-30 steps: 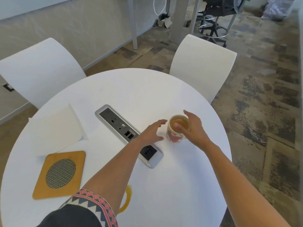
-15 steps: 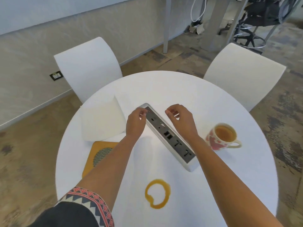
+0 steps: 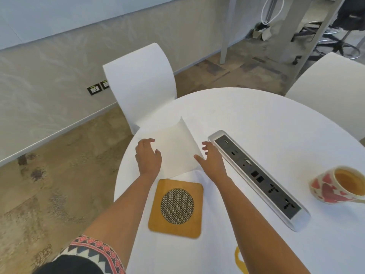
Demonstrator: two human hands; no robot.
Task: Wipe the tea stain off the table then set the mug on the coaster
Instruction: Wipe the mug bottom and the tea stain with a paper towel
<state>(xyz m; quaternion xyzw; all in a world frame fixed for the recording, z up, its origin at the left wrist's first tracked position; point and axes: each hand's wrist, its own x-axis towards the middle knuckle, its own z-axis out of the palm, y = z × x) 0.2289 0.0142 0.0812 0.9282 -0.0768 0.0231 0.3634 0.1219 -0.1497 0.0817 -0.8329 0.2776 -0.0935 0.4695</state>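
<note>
A white paper napkin (image 3: 173, 147) lies near the left rim of the round white table (image 3: 266, 115). My left hand (image 3: 148, 157) hovers over the napkin's left edge and my right hand (image 3: 212, 159) over its right edge, both with fingers loosely spread and holding nothing. A square wooden coaster (image 3: 176, 207) with a round mesh centre lies just in front of the napkin, between my forearms. The mug (image 3: 335, 184), white with red hearts and full of tea, stands at the far right. Part of the yellow-brown tea stain ring (image 3: 239, 260) shows at the bottom, beside my right forearm.
A silver power and socket strip (image 3: 256, 175) runs diagonally across the table between my right hand and the mug. Two white chairs (image 3: 140, 84) stand around the table, one behind the napkin and one at the upper right. A rolling stool stands far back.
Both hands left the mug, which stays on the right, and travelled left across the socket strip to the napkin. The view swung left, so the stain is now mostly out of frame.
</note>
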